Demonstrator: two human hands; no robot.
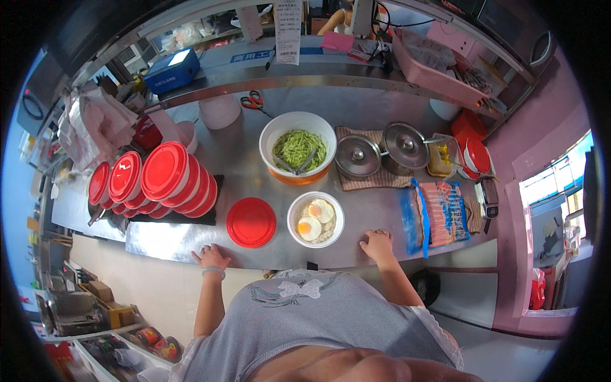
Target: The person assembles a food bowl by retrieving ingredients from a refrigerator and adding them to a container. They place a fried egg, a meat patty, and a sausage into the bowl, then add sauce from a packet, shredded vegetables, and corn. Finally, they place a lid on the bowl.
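Note:
My left hand [211, 257] rests on the front edge of the steel counter, fingers spread, holding nothing. Farther in from it lies a round red lid [251, 222]. Over to the right, my right hand [377, 244] leans on the same edge with its fingers loosely stretched and nothing in them. Between the hands stands a white round bowl [341, 234] with two fried eggs [315, 219] on pale food, probably rice. Behind that bowl, a larger white bowl [264, 141] holds shredded green vegetable [298, 148] with metal tongs [299, 169] in it.
Stacked red-lidded bowls [167, 172] stand on the left. At right are two lidded metal pots [358, 155] on a striped cloth, a plastic pack of pink sticks [442, 213] and a tub of yellow food [441, 159]. Orange-handled scissors [252, 100] lie at the back, below a shelf [235, 70].

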